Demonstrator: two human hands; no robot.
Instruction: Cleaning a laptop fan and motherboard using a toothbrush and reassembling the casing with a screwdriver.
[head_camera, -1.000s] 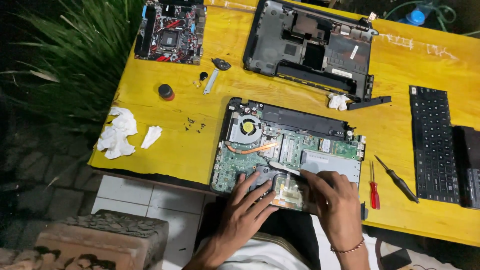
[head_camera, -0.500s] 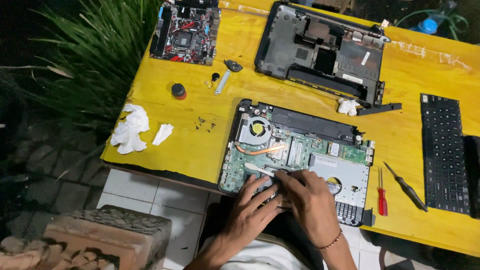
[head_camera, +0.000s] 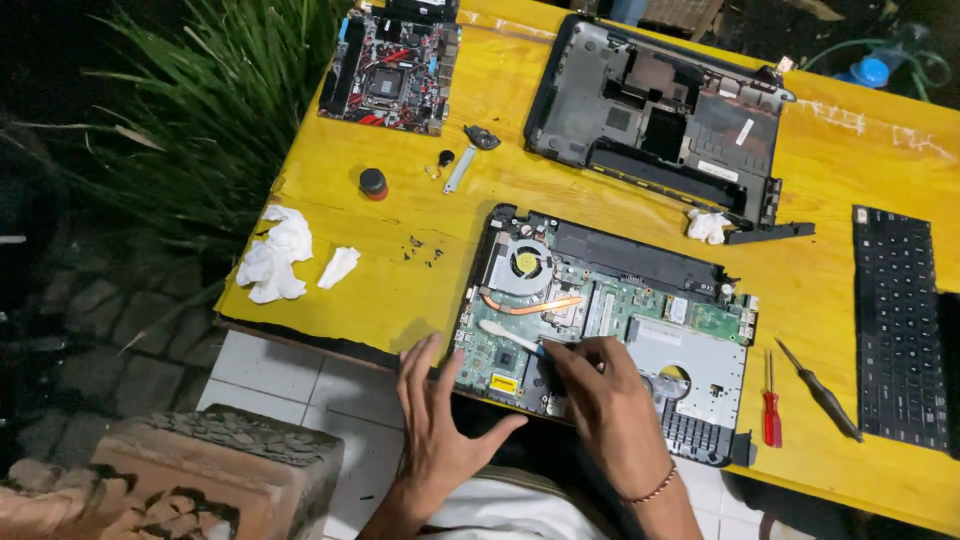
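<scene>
Green and full of tiny parts, the opened laptop board (head_camera: 600, 320) lies on the yellow wooden table (head_camera: 380, 270), right in front of both hands. The right hand (head_camera: 600, 400) pinches a thin white-tipped brush (head_camera: 510, 337) over the board. The left hand (head_camera: 435, 420) rests flat and open at the board's near-left corner. The black keyboard (head_camera: 900, 320) is cut off at the right edge.
</scene>
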